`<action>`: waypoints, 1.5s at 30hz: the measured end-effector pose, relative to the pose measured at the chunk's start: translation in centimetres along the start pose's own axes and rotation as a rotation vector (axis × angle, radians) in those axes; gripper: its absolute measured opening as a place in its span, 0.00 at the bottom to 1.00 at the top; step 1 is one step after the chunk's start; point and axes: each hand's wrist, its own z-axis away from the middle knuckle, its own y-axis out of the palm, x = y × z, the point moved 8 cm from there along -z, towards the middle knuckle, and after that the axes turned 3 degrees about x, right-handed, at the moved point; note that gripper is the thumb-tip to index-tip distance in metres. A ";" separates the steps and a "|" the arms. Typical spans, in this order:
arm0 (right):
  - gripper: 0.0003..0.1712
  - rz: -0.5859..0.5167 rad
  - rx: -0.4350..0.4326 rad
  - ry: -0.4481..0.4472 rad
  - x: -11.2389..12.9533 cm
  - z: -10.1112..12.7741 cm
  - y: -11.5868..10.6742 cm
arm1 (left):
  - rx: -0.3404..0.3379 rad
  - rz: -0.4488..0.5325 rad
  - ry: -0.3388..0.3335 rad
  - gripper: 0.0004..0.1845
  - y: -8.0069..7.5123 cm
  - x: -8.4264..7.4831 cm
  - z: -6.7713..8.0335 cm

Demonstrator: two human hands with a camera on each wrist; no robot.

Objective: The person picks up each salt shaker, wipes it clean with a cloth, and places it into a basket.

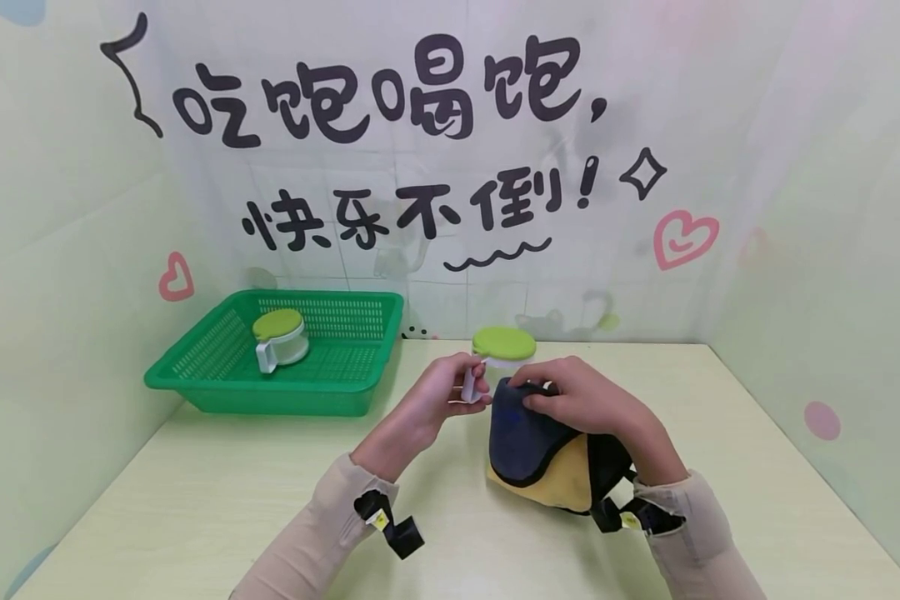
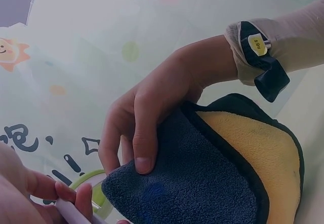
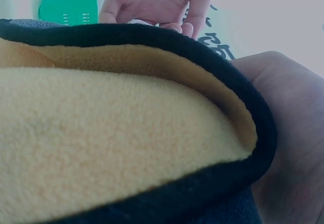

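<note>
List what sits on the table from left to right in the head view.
green basket holding a green-lidded jar → left hand pinching the white handle of a second green-lidded jar → right hand gripping a dark blue and yellow cloth.

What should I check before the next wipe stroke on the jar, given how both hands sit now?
1. Left hand holds the white handle of the green-lidded jar: ok.
2. Right hand grips the cloth, fingers curled over its dark blue side: ok.
3. Cloth pressed against the jar's side: ok; the actual contact patch is hidden.
4. Green lid seated on the jar: ok, sits level in the head view.
5. Jar base resting on the table or lifted: cannot tell, cloth and hands cover it.
6. Green basket with the second jar stands apart, to the left: ok.
</note>
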 end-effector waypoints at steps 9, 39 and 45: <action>0.14 0.001 0.004 0.001 -0.2 -0.1 0.1 | 0.001 -0.003 -0.007 0.15 0.1 0.1 0.0; 0.14 -0.004 0.013 -0.007 -0.1 -0.2 0.1 | -0.006 -0.002 -0.008 0.15 0.1 0.1 -0.1; 0.14 0.003 -0.020 -0.002 -0.5 0.2 -0.6 | -0.002 0.001 0.001 0.15 0.1 0.0 0.0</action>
